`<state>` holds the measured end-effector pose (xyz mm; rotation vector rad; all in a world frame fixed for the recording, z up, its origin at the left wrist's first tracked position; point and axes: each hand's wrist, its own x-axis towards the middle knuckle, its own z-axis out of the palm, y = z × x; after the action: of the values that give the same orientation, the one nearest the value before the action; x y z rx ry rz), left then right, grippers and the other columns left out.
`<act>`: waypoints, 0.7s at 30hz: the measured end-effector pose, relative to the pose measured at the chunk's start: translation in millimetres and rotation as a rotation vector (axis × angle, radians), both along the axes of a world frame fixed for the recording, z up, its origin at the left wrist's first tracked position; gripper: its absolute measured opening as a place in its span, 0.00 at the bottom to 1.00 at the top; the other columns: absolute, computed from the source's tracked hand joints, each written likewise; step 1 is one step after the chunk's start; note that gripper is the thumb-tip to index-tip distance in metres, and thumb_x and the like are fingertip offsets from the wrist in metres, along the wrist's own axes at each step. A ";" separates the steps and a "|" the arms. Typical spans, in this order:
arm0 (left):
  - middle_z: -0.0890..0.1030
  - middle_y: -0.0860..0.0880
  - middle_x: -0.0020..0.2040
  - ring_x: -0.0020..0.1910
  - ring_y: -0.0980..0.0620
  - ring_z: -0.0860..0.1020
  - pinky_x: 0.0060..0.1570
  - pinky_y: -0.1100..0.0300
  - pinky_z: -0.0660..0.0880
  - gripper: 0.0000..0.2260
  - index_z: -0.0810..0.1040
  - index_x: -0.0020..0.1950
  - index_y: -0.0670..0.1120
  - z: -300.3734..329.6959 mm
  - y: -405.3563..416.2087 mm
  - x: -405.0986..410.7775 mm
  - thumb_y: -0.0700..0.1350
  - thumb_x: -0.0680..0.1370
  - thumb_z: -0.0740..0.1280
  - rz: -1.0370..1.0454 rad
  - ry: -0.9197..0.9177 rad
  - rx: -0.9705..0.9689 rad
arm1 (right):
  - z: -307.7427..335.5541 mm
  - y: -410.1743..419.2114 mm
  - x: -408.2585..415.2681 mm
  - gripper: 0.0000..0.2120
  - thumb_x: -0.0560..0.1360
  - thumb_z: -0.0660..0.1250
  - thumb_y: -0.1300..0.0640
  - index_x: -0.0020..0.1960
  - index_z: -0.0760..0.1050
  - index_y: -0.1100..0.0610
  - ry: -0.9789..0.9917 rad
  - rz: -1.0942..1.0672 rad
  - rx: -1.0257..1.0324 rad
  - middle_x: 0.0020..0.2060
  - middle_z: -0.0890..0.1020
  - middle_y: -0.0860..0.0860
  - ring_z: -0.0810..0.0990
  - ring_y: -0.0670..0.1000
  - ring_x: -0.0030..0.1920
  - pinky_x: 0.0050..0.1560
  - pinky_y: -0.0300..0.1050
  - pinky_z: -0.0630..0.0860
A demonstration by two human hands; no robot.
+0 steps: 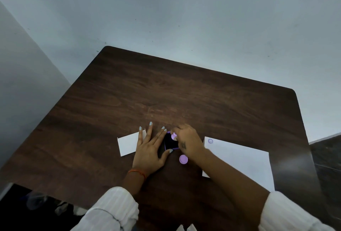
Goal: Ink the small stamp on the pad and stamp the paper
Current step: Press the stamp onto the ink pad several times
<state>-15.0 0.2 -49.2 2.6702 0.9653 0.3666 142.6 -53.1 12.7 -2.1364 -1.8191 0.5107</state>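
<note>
Stamp [174, 136], small, lilac, pinched in right hand [188, 141] fingertips over dark ink pad [170, 143], apparently touching. Left hand [149, 149] flat, fingers spread, steadying pad. Paper [239, 160] at right.

Dark wood-grain table [184, 92] w/ rounded corners, set vs pale grey-blue wall [166, 9], a few small dark specks on it. Dark floor [326, 153] at right. Dim, even light.

a plain room, perhaps an office or study corner: a dark wood-grain table [184, 92] with rounded corners stands against bare pale grey walls [166, 9] meeting at 10 o'clock, dark tiled floor [326, 149] at 3 o'clock.
</note>
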 end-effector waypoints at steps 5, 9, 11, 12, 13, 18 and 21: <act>0.66 0.54 0.73 0.76 0.47 0.45 0.73 0.43 0.39 0.30 0.61 0.73 0.50 1.6 -0.4 0.6 0.63 0.75 0.55 0.006 0.009 0.002 | 4.9 -6.7 19.9 0.10 0.71 0.60 0.69 0.48 0.77 0.63 -0.008 0.137 -0.075 0.49 0.81 0.60 0.76 0.58 0.52 0.50 0.49 0.70; 0.65 0.54 0.73 0.76 0.47 0.45 0.73 0.44 0.38 0.30 0.59 0.74 0.50 1.6 -0.2 1.3 0.62 0.75 0.55 0.002 -0.004 -0.008 | -3.1 -16.6 10.1 0.10 0.77 0.57 0.63 0.54 0.74 0.64 -0.061 0.122 -0.073 0.55 0.79 0.61 0.74 0.59 0.57 0.54 0.50 0.70; 0.64 0.54 0.73 0.76 0.47 0.45 0.73 0.45 0.37 0.30 0.59 0.74 0.50 1.3 -0.6 0.8 0.63 0.75 0.55 -0.002 -0.002 -0.007 | -5.1 -16.5 6.3 0.11 0.77 0.57 0.63 0.57 0.73 0.64 -0.075 0.085 -0.075 0.57 0.78 0.61 0.72 0.58 0.59 0.57 0.49 0.69; 0.64 0.54 0.73 0.76 0.47 0.45 0.73 0.45 0.36 0.30 0.59 0.74 0.50 1.1 -0.6 0.7 0.62 0.75 0.55 -0.001 -0.004 -0.009 | -5.1 -16.5 4.3 0.12 0.76 0.58 0.64 0.58 0.72 0.64 -0.079 0.063 -0.082 0.58 0.77 0.61 0.72 0.58 0.60 0.58 0.49 0.68; 0.64 0.54 0.73 0.76 0.47 0.45 0.73 0.45 0.37 0.30 0.59 0.74 0.50 1.3 -0.6 1.0 0.63 0.75 0.55 0.001 -0.002 -0.011 | -4.5 -16.4 2.0 0.13 0.74 0.61 0.65 0.58 0.72 0.64 -0.083 0.039 -0.089 0.59 0.77 0.60 0.71 0.58 0.61 0.58 0.48 0.68; 0.64 0.53 0.74 0.76 0.48 0.44 0.73 0.46 0.36 0.31 0.58 0.74 0.50 0.5 -0.4 0.8 0.63 0.75 0.53 -0.001 0.009 -0.008 | -5.4 -14.5 -5.8 0.20 0.67 0.68 0.67 0.58 0.71 0.64 -0.063 -0.042 -0.102 0.60 0.75 0.61 0.70 0.59 0.61 0.60 0.48 0.69; 0.64 0.53 0.73 0.76 0.48 0.44 0.73 0.45 0.37 0.30 0.59 0.74 0.50 0.9 -0.9 1.2 0.63 0.75 0.54 0.002 0.011 -0.010 | -3.5 -15.1 7.5 0.12 0.76 0.57 0.64 0.57 0.72 0.65 -0.110 0.156 -0.059 0.57 0.77 0.62 0.72 0.59 0.58 0.58 0.51 0.68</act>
<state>-13.8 -0.7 -48.3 2.6657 0.9706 0.3465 150.1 -68.2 9.2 -2.1095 -2.0670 0.4966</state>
